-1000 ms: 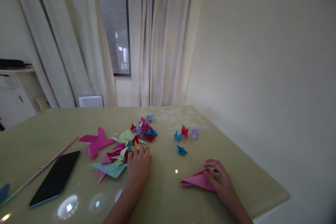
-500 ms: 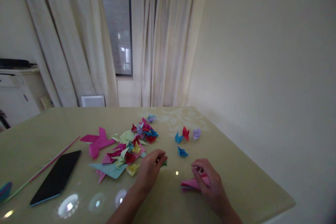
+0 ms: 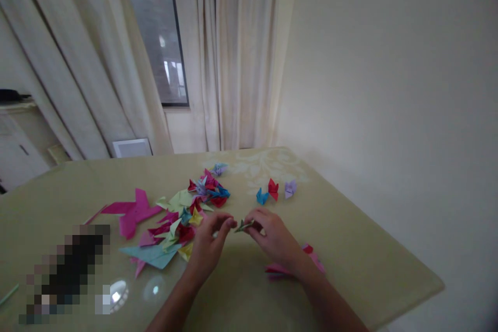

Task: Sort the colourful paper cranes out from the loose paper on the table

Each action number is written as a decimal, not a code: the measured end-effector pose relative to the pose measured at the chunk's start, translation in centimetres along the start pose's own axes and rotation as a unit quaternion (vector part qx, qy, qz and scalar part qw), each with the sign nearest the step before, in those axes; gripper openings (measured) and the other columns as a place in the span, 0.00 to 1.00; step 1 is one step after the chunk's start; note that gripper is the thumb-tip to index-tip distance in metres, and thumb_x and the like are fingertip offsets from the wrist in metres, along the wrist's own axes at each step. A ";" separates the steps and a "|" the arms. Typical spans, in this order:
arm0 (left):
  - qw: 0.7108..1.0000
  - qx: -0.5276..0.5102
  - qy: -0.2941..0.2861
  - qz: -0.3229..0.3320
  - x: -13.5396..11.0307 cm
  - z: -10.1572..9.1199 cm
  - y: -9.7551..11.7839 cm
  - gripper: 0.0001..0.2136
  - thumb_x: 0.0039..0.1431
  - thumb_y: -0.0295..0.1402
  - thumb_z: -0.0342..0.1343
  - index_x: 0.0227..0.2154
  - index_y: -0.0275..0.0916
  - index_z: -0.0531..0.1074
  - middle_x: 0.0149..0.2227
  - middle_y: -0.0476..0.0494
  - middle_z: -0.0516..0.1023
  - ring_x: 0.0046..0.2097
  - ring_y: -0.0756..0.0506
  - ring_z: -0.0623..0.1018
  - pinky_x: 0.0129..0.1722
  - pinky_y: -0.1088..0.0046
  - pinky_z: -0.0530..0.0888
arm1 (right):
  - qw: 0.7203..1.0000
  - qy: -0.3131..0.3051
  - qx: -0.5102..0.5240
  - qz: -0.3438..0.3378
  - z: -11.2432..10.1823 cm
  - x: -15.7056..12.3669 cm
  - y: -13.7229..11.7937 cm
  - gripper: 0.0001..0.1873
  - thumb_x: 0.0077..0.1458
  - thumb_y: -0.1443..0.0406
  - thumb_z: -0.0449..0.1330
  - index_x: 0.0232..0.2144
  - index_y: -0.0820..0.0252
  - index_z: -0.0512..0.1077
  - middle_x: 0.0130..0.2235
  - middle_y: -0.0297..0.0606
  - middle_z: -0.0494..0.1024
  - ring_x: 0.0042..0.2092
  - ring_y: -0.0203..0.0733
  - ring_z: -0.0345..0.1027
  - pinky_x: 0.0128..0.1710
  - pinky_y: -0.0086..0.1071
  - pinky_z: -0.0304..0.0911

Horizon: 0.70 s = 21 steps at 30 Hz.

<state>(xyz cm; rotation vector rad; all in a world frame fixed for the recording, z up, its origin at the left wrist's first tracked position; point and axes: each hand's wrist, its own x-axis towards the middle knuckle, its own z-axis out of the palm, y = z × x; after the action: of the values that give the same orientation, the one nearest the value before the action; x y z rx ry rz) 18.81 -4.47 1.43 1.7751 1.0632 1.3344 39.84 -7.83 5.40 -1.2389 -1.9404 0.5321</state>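
My left hand (image 3: 212, 238) is closed, thumb and fingertips pinched at the left end of a small green origami piece (image 3: 245, 225). From the other side, my right hand (image 3: 272, 233) pinches the same piece, so it is held up between both hands above the table. Its exact folded shape is too small to make out. Below my right wrist, partly covered by the forearm, lie larger pink folded papers (image 3: 279, 270) with a bit of red (image 3: 307, 249) on top. Past my right hand sit a blue (image 3: 262, 196), a red (image 3: 273, 190) and a lilac origami piece (image 3: 290, 189).
Left of my left hand, a pile of colourful origami (image 3: 181, 201) spreads over the pale table (image 3: 334, 233). A big magenta folded shape (image 3: 134, 212) and a light-blue paper (image 3: 153, 255) lie at its side. A pixelated dark object (image 3: 73, 264) lies further left. A wall (image 3: 389, 114) borders the right.
My right hand has left the pink papers and moved up and left to the green piece that my left hand held. A second blue piece is hidden now. The view has shifted slightly.
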 end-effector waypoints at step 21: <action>0.865 0.501 0.017 0.016 0.8 -4.5 -0.6 0.12 0.71 0.32 0.50 0.48 0.43 0.78 0.49 0.39 0.85 0.53 0.34 0.79 0.53 0.55 0.65 | 0.956 0.121 -0.228 0.137 -4.7 -0.6 7.8 0.07 0.60 0.64 0.67 0.41 0.59 0.77 0.43 0.41 0.77 0.41 0.44 0.72 0.40 0.34 0.63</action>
<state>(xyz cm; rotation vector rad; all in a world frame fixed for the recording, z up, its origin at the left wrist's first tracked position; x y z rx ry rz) 14.43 -3.29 2.41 2.4725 1.9798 0.8361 48.12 -5.14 2.82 -1.7915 -1.7424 0.0502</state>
